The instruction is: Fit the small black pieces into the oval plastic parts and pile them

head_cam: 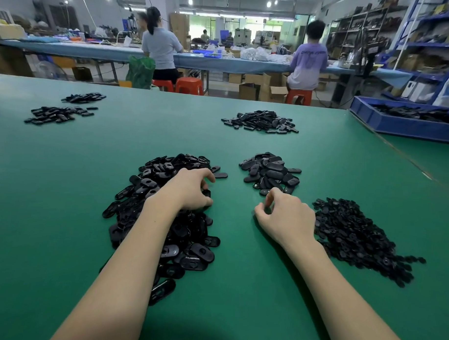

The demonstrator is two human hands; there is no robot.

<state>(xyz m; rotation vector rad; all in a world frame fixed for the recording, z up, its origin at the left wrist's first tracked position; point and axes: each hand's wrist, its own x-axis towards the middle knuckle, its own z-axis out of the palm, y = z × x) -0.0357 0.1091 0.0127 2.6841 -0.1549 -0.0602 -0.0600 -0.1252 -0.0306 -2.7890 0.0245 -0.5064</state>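
Both our hands are down on the green table (65,189): our left hand (189,191) curls over the big heap of oval plastic parts (170,229), fingers closing on one at its edge, while our right hand (285,217) pinches thumb to forefinger over bare mat, though whether a small black piece sits in that pinch we cannot tell. We judge the ovals light, stiff and slick, best taken by their long rims, and the small black pieces (358,238) lighter and fiddlier, wanting fingertips. We count one heap of each too dense to number, plus one finished pile (271,174) just beyond our right hand.
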